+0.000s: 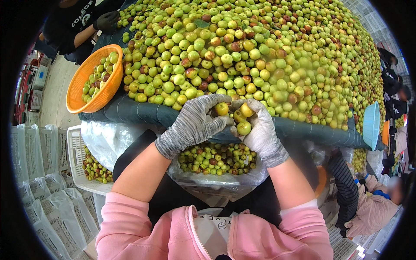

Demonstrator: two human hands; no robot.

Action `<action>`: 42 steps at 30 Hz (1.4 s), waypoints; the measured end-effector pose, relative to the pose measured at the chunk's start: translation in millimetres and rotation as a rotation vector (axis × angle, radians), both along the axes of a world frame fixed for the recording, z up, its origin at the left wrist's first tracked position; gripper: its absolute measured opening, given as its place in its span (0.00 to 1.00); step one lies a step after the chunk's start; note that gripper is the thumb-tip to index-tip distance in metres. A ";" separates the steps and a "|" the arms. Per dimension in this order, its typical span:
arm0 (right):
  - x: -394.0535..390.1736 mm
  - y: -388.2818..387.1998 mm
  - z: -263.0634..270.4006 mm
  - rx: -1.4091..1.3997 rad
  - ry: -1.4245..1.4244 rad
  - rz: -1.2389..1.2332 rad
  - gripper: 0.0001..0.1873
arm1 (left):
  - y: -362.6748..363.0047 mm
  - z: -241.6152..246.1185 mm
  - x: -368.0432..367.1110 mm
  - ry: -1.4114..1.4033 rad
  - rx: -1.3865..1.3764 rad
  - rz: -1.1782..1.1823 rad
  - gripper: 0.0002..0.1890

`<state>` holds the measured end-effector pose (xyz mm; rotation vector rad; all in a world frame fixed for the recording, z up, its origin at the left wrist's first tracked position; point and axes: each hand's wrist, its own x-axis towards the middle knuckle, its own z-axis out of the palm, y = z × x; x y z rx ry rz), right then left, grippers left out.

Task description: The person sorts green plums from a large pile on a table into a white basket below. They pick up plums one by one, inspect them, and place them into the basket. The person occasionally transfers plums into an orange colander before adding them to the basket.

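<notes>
Both my hands wear grey knit work gloves and meet at the near edge of a large heap of green and reddish jujubes (pixel 227 58). My left hand (pixel 198 122) curls around a yellow jujube (pixel 222 109) that shows between thumb and fingers. In my right hand (pixel 261 130) are several jujubes (pixel 243 128), yellow-green with brown marks, held by the palm and fingers. Below my hands, between my knees, a plastic-lined crate (pixel 214 182) holds more jujubes. The dark green padded edge (pixel 139 112) of the sorting table runs just beyond my wrists.
An orange plastic basket (pixel 74 94) with jujubes rests on the table's left edge. A white crate (pixel 74 156) of jujubes stands at my left, beside stacked lined crates (pixel 48 195). A co-worker's dark-gloved hand (pixel 107 22) is at upper left. Rightward are a blue basket (pixel 371 125) and other people.
</notes>
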<state>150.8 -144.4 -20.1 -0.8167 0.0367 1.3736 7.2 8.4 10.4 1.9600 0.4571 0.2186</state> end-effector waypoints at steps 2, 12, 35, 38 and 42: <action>-0.2 1.2 -5.0 0.027 0.043 -0.022 0.21 | -7.0 -4.0 2.0 -0.076 -0.143 0.069 0.18; -21.6 9.9 0.9 0.338 0.102 -0.114 0.28 | -28.4 -17.5 33.4 -0.489 0.634 0.015 0.26; 15.9 5.3 13.5 -0.495 -1.410 0.428 0.23 | 170.3 26.5 -94.8 0.250 1.322 0.899 0.16; 10.8 8.2 13.7 -0.691 -1.798 0.703 0.34 | 91.2 19.5 -44.6 -0.015 0.625 0.473 0.16; 0.0 16.6 7.1 -0.743 -1.823 0.854 0.39 | 7.0 -10.2 -11.1 0.490 0.579 -0.227 0.28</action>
